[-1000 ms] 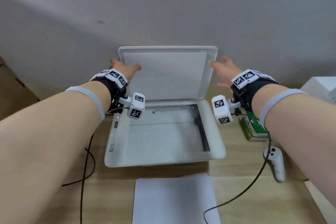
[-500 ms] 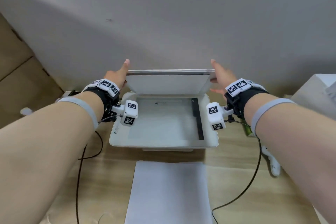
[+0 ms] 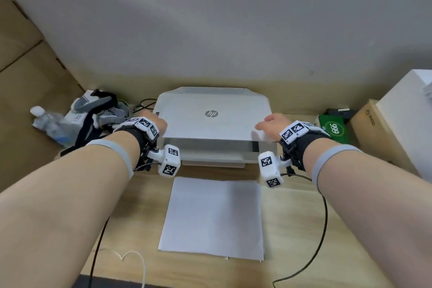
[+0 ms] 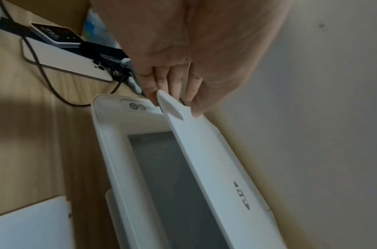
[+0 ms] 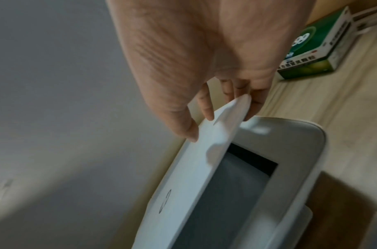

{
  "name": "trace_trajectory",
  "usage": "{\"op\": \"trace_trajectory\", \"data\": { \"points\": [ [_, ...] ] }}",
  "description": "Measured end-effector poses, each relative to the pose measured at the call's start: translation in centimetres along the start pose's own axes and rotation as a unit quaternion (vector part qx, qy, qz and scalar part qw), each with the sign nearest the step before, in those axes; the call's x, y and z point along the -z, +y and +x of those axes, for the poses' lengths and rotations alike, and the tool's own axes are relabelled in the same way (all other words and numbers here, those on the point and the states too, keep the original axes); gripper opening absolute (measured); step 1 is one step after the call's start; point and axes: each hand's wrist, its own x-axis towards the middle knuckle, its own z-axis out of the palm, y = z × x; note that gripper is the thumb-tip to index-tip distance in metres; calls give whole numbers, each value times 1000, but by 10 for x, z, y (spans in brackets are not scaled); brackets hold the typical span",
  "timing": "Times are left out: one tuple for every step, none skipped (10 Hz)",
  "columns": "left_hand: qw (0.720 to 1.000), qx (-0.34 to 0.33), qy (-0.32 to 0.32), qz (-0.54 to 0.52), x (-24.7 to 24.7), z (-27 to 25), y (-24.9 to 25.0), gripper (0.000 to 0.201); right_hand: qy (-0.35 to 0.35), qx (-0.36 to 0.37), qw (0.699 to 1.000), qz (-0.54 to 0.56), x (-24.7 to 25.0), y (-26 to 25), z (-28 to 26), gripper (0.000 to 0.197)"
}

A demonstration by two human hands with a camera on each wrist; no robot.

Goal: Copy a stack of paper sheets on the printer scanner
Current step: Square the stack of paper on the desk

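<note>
1. Scanner lid [image 3: 214, 114]: a second ago it stood upright against the wall; it now lies low over the printer [image 3: 233, 154], front edge raised, a narrow gap left.
2. Scanner glass [image 4: 172, 176]: seen in the gap in both wrist views; the head view shows only a thin dark strip of it. Whether a sheet lies on it cannot be made out.
3. Left hand [image 3: 157, 121]: pinches the lid's front left corner, thumb on top, fingers [image 4: 162, 79] beneath.
4. Right hand [image 3: 271, 123]: pinches the front right corner the same way, fingers [image 5: 206, 104] behind the edge.
5. Stack of paper sheets [image 3: 212, 217]: flat on the wooden table [image 3: 304, 229], just in front of the printer, untouched.
6. Green box [image 3: 334, 127]: right of the printer.
7. Water bottle [image 3: 46, 121] and straps: left of the printer, blurred.
8. Phone [image 4: 66, 62]: left wrist view only, partly covered by cables.
</note>
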Motion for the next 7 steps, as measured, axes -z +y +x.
{"op": "trace_trajectory", "data": {
  "points": [
    [996, -11, -56, 64, -15, 26, -15, 29, -12, -27, 999, -26, -15, 7, 6, 60],
    [995, -41, -42, 78, -10, 7, -6, 35, -10, -48, 996, -72, -25, 13, 19, 68],
    [999, -34, -28, 28, -10, 17, -7, 45, 3, -60, 993, -98, -34, 17, 34, 68],
    [997, -51, -50, 8, -10, 30, -12, 48, 25, -66, 992, -107, -39, 10, 32, 57],
    [995, -74, -60, 16, -11, 35, -9, 40, 45, -52, 989, -130, -44, 0, 26, 40],
    [992, -92, -85, 10, -10, 36, -3, 38, -7, -48, 986, -162, -47, -8, 26, 31],
    [987, -92, -132, -22, -4, 41, 6, 40, -46, -27, 988, -146, -39, -19, 27, 39]
  ]
}}
